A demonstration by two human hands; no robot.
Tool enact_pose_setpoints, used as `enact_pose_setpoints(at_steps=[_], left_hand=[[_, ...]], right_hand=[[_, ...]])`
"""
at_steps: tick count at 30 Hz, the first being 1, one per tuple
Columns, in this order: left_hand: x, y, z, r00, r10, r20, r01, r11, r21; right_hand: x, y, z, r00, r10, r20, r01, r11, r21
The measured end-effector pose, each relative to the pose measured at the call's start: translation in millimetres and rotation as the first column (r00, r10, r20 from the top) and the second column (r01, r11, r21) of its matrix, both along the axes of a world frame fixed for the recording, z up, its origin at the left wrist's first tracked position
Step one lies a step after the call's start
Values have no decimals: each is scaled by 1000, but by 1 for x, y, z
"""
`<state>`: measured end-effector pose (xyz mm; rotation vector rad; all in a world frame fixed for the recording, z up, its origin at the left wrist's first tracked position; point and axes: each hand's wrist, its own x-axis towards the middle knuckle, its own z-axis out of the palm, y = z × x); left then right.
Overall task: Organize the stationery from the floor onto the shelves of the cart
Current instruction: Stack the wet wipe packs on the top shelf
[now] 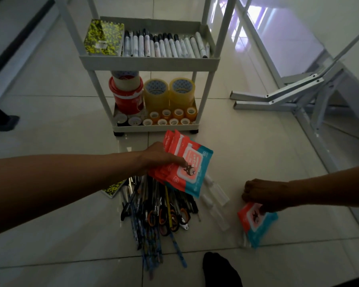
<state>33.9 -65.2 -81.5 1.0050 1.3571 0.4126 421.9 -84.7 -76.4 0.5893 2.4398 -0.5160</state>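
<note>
Wipes packs (184, 166) fanned in left hand (160, 156), raised above the pen pile (157, 212) just before the cart's (149, 62) bottom edge | right hand (263, 195) pinches a lone pack (257, 222) lying on the floor | soft, light, slick film, likely to slide apart; grip flat across the middle.

Glossy pale floor tiles (246, 141) catch window light at upper right; a white metal frame (298, 94) sprawls folded on the right, and a dark furniture leg (0, 117) stands far left.
</note>
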Motion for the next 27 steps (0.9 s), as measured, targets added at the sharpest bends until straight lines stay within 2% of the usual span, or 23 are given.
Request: enact_pose_setpoints(at_steps=[3,4,6,8,11,13,15,17,19,21,22,23,25,27], left_hand=[[-5,2,1,1000,4,-25,-4,1000,16],[-8,2,2,999,15,-33,-14,1000,21],[-15,3,4,999,37,-33,-37,999,22],[-22,3,7,997,57,-44,-56,998,26],[-33,2,11,994,93,-59,-90,995,37],[-39,0,15,991,116,-61,-113,992,50],[-43,-3,19,987,154,-38,-151,986,66],[-46,-4,24,983,183,8,-183,982,45],[-47,-8,30,976,214,43,-215,977,18],[-47,-14,35,964,252,78,-254,967,4],[-47,-17,37,957,271,100,-272,962,-4],[-47,-19,39,950,290,116,-290,957,-11],[-47,-22,45,942,312,126,-312,950,-18],[-47,-23,56,957,253,142,-252,968,-26]], right_hand=[[-33,26,8,954,-145,261,183,975,-125],[-47,40,13,942,-169,291,216,967,-136],[-72,66,25,931,-263,254,317,927,-201],[-86,87,40,903,-394,174,430,840,-330],[-115,105,64,859,-494,130,490,724,-485],[-135,106,72,814,-576,74,521,667,-533],[-154,102,70,680,-732,-27,605,582,-543],[-166,94,61,441,-891,-107,688,412,-597],[-174,81,52,215,-966,-140,710,253,-657],[-180,68,46,63,-983,-170,761,157,-630],[-180,63,42,16,-992,-128,799,90,-594],[-182,55,41,-3,-1000,-22,818,10,-575],[-188,38,43,50,-970,236,762,-116,-637],[-202,26,49,79,-953,293,642,-176,-746]])
